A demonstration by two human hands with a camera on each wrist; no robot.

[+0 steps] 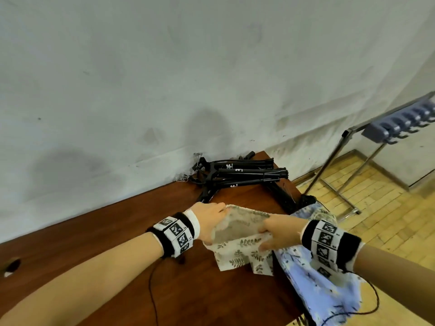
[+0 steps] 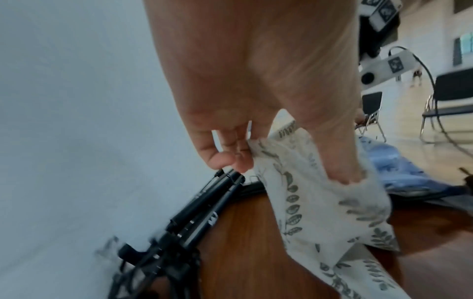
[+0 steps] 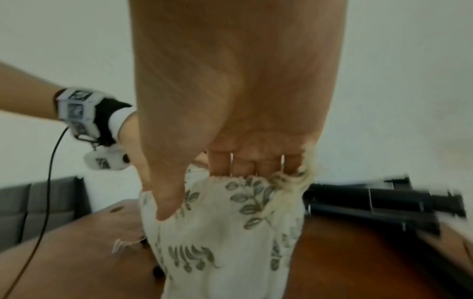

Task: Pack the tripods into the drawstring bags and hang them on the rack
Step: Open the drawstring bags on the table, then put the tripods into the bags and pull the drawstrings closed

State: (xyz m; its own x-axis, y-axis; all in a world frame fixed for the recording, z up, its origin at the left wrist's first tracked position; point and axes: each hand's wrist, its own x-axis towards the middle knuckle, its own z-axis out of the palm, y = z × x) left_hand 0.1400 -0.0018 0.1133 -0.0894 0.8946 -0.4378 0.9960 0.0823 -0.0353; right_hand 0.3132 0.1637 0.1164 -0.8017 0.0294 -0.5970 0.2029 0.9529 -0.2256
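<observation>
- The left hand point(image 1: 210, 221) grasps the left side of the mouth of the white leaf-print bag point(image 1: 240, 245); the thumb is inside the opening and the fingers point(image 2: 230, 153) pinch the rim from outside.
- The right hand point(image 1: 280, 231) grasps the right side of the same mouth; the thumb lies on the cloth and the fingers point(image 3: 243, 163) curl over the rim, next to the frayed cord point(image 3: 289, 186).
- Between the two hands the mouth of the bag is pulled open, and the lower part of the bag hangs down to the brown table point(image 1: 117, 231).
- The black tripods point(image 1: 244, 175) lie folded in a pile at the far end of the table, against the white wall point(image 1: 164, 78), a little beyond the hands.
- A blue printed bag point(image 1: 313, 278) lies at the right edge of the table, partly under the right wrist.
- The rack point(image 1: 400, 123) with a row of hooks stands on the floor at the far right, well apart from the table.
- A thin black cable point(image 1: 151, 285) runs down from the left wrist over the table.
</observation>
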